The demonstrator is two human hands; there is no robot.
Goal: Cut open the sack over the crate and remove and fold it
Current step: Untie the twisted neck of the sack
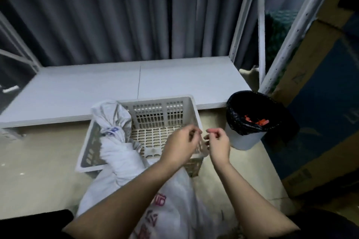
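Beige floor by a white shelf: I see the sack (120,153) lying in the crate (165,110), seemingly uncut; left hand (180,143) and right hand (217,142) curled, contents unclear.

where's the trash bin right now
In the head view the trash bin, lined with a black bag, stands on the floor at the right, just right of the white crate and past the right hand.
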